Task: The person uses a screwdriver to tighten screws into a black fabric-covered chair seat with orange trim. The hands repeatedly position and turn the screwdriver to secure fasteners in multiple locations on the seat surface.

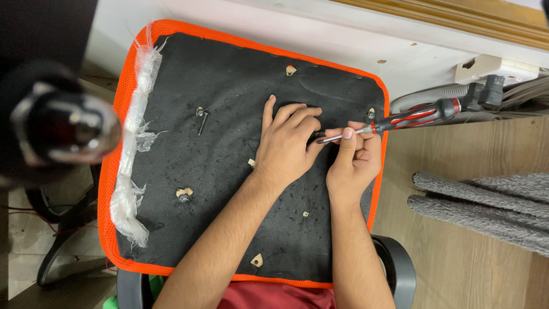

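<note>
My left hand [286, 143] lies on the seat pad [229, 171]; my right hand [354, 157], just beside it, holds the screwdriver [412, 117]; a loose screw [202, 121] lies left.

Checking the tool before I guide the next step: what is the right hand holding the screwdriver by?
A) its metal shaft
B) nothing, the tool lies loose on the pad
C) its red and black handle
A: the right hand pinches the metal shaft of the screwdriver; the red and black handle sticks out free beyond it.

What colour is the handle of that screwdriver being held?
The screwdriver handle is red and black, with a silver shaft, seen in the head view.
</note>
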